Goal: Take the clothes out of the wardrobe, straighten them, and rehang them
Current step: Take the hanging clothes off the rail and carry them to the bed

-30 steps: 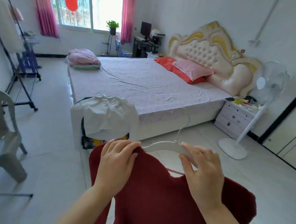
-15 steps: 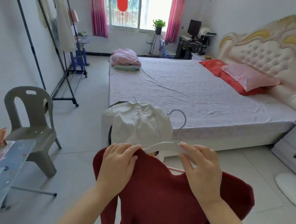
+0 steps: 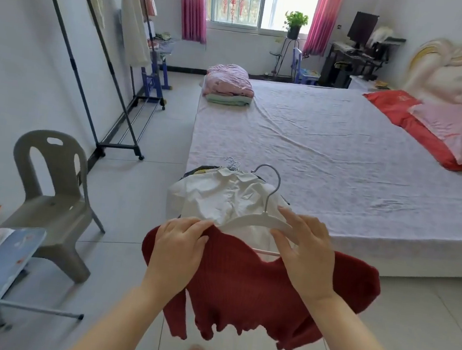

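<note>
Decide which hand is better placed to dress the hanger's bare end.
Probably right: the right hand pinches the hanger at its bare end; the left hand grips the sweater on the covered end.

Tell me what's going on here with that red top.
A person is holding a red sweater on a white hanger in front of them. The left hand grips the sweater's shoulder at one end of the hanger; the right hand pinches the hanger's other arm, which shows bare above the neckline. Just ahead, a white shirt lies on a pile at the corner of the bed. A clothes rack stands to the left.
</note>
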The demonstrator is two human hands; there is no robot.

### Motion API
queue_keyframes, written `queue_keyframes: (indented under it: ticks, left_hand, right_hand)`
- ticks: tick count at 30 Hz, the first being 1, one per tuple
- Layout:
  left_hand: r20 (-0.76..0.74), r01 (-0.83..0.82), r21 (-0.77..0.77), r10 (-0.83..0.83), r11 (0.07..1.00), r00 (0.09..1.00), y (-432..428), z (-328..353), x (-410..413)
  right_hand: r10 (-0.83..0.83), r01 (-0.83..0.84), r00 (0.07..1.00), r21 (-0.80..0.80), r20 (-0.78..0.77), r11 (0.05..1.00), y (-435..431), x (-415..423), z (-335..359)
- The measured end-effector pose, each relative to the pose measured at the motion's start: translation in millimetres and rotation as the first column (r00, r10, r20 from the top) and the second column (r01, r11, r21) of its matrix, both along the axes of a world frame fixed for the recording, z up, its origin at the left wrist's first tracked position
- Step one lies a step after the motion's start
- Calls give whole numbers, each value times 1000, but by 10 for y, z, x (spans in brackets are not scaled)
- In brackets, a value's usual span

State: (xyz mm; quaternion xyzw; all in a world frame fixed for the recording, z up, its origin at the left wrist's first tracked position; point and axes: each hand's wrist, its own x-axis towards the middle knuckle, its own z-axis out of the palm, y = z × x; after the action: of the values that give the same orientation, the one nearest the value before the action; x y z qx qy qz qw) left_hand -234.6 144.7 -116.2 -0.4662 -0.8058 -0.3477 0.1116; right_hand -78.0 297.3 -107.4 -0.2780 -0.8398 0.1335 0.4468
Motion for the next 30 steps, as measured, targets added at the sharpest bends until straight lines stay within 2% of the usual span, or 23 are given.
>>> queue_keyframes:
  ticks: [6,13,22,27,30]
  left_hand:
    - [59,3,-13,-2,1000,998,868,-210,-883]
    - [83,-9,-61,14,998,996,1783,-245,-1759]
    - [137,-80,-175,105,981,985,2818,-579,-2721]
    - [208,-106,-333,182,937,961,3393,-808,-3234]
    - [249,-118,-419,239,900,938,3641,-910,-3452]
  right_hand:
    - [18,-13,999,-146,33,989,903,-907,-221]
    - [31,-8,996,-242,89,970,1861,-1811,-321]
    - [147,-93,980,-350,133,932,3040,-2950,-718]
    - [202,-60,947,-478,251,876,3663,-3581,-1003]
    - [285,-55,877,-507,388,860,3960,-3939,-1142]
